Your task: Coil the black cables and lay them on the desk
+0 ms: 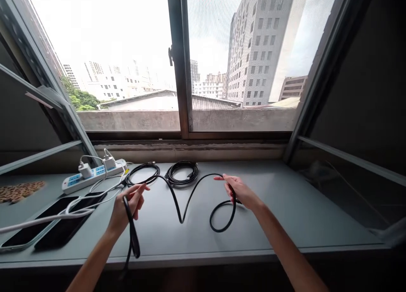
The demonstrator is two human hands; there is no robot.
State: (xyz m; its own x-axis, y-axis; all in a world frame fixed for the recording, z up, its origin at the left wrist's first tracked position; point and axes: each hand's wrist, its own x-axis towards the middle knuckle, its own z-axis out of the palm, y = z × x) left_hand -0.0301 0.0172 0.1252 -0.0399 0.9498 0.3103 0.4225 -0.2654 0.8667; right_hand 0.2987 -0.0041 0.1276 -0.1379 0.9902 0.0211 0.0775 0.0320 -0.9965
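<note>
A black cable [181, 218] runs between my two hands and dips in a V toward the grey tabletop. My left hand [128, 205] pinches it at left, and a length of it with a thicker dark part hangs below that hand past the table's front edge. On the right, my right hand [236, 188] has its fingers closed on the same cable, which curls into a loose loop under the hand. Two coiled black cables lie beyond my hands: one coil [141, 166] behind my left hand and a thicker coil [169, 173] near the middle.
A white power strip [95, 173] with chargers plugged in stands at the back left. Two dark phones [63, 230] lie in front of it, crossed by white cables [41, 221]. Metal frame bars [76, 114] rise at both sides. A window [184, 93] is behind the table [285, 216].
</note>
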